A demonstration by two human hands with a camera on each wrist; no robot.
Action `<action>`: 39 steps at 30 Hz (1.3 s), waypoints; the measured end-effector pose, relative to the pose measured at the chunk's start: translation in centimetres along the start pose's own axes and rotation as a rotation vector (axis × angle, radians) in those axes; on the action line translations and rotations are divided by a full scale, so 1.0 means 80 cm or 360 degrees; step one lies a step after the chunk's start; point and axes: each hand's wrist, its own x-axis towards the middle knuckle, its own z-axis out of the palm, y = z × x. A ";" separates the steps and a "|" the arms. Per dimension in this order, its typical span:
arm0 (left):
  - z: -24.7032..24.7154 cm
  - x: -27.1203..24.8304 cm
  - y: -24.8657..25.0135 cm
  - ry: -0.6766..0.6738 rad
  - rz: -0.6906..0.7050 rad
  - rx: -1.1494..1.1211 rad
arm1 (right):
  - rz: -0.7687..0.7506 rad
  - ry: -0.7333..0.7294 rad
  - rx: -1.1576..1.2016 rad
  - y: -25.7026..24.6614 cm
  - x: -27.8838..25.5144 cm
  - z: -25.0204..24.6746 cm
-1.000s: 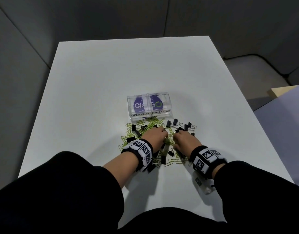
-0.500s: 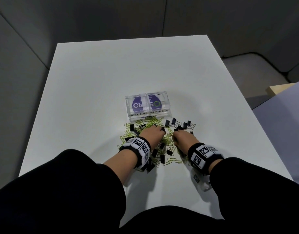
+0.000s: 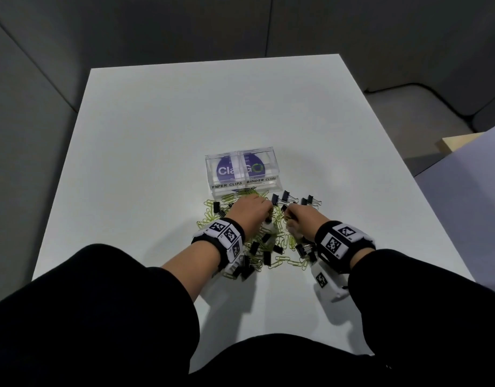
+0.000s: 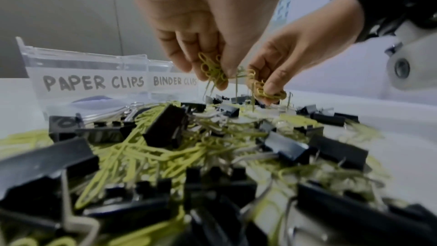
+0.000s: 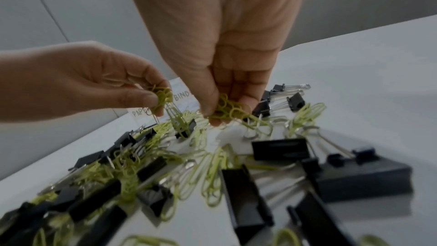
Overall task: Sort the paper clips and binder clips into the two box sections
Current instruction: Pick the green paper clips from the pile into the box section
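A clear two-section box (image 3: 243, 185), labelled PAPER CLIPS on the left and BINDER CLIPS on the right, stands on the white table (image 3: 157, 135). In front of it lies a mixed heap of yellow-green paper clips (image 3: 210, 213) and black binder clips (image 3: 285, 197). My left hand (image 3: 250, 212) pinches a bunch of paper clips (image 4: 211, 71) just above the heap. My right hand (image 3: 302, 219) pinches another bunch of paper clips (image 5: 230, 109) beside it. Both sections of the box look empty of clips.
A purple round label (image 3: 226, 170) shows through the box. Grey padded walls (image 3: 45, 79) surround the table. A pale panel and a wooden edge (image 3: 464, 141) stand off the table's right side.
Both hands have closed their fingers on paper clips and risen slightly from the heap. The head view has shifted a little.
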 end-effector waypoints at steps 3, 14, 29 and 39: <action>-0.005 -0.003 -0.002 0.0004 -0.0077 -0.0264 | -0.0019 0.0038 0.0091 -0.006 -0.001 -0.003; -0.029 -0.042 -0.021 0.0016 -0.0316 -0.0205 | -0.0033 0.0114 0.0258 -0.024 0.001 -0.006; -0.012 -0.093 -0.055 -0.0271 -0.0773 -0.0882 | -0.0143 0.0022 -0.0262 -0.026 -0.010 0.041; -0.020 -0.100 -0.052 -0.0269 -0.0728 -0.0549 | -0.0119 0.0000 -0.0207 -0.032 -0.014 0.048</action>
